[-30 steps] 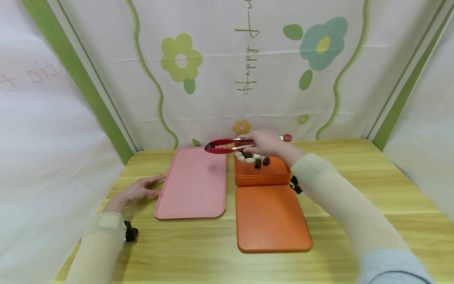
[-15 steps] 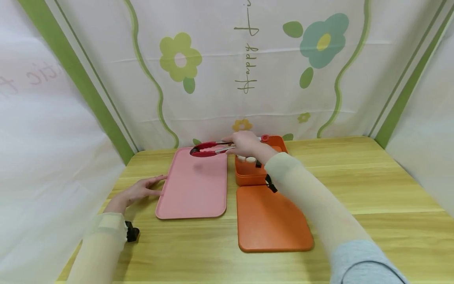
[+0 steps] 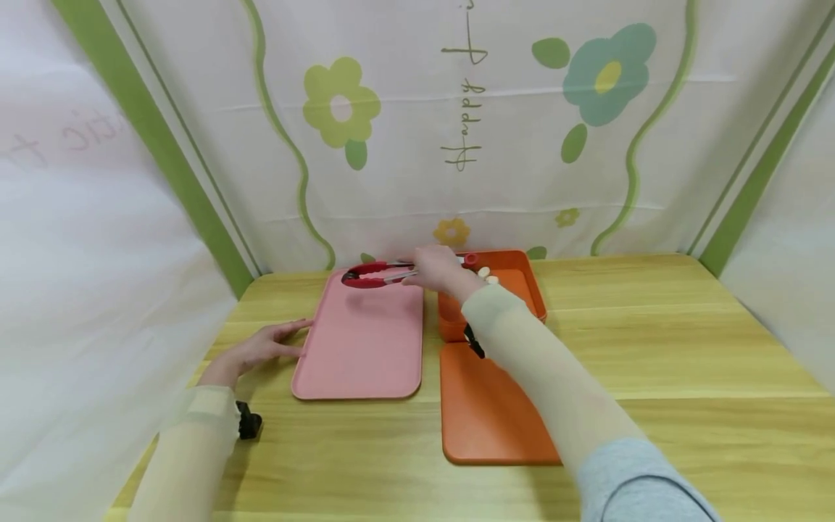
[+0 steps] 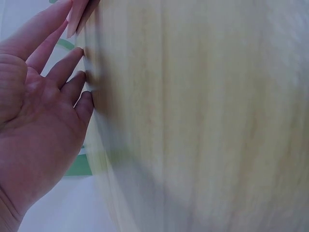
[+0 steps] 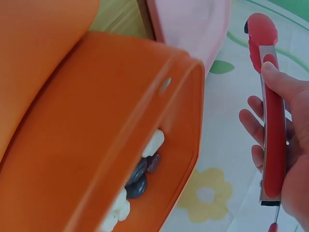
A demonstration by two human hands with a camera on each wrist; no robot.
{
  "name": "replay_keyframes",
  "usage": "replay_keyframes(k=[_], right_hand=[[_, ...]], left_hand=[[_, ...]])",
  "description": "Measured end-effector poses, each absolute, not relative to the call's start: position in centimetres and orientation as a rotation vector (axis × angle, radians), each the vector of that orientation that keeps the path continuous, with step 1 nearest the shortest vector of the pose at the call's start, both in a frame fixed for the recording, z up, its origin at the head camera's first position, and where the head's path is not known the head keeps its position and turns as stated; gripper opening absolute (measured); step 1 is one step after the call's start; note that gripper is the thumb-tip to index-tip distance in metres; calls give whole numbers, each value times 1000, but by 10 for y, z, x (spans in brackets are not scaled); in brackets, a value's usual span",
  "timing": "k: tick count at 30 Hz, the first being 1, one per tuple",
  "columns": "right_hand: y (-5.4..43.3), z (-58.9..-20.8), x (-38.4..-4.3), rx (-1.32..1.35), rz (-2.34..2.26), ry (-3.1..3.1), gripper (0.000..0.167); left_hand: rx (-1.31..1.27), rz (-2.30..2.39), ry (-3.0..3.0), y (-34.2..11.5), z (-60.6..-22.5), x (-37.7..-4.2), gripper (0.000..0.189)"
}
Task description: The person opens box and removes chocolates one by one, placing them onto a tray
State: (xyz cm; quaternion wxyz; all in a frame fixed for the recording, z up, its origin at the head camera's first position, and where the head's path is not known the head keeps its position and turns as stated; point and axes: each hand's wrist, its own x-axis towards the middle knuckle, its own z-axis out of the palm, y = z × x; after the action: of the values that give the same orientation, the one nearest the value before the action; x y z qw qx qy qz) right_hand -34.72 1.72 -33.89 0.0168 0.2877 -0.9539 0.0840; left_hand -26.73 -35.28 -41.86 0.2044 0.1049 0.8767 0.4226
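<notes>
My right hand grips a pair of red-and-silver tongs above the far end of the pink tray. A small dark piece shows at the tongs' tips; its kind is hard to tell. Beside the tray's left edge, my left hand has its fingers extended, thumb and forefinger touching the rim. The orange box stands under my right wrist, partly hidden by it. Rounded white pieces and glossy dark pieces lie inside, like pebbles or sweets.
An orange lid lies flat in front of the box, partly covered by my right forearm. All rests on a wooden table. A flower-printed cloth hangs right behind the table's far edge.
My right hand has carried the tongs left from over the box to above the tray's far end, slowing lately. The left hand stays at the tray's edge.
</notes>
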Motion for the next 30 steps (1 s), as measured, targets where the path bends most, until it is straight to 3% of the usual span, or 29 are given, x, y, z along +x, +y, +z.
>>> replay_keyframes(k=[13, 30], right_hand=[[-2, -351, -351, 838, 307, -3002, 44], [-11, -369, -360, 838, 306, -3036, 53]], left_hand=[[282, 1171, 2443, -355, -419, -269, 73], [309, 1191, 2438, -355, -420, -270, 72]])
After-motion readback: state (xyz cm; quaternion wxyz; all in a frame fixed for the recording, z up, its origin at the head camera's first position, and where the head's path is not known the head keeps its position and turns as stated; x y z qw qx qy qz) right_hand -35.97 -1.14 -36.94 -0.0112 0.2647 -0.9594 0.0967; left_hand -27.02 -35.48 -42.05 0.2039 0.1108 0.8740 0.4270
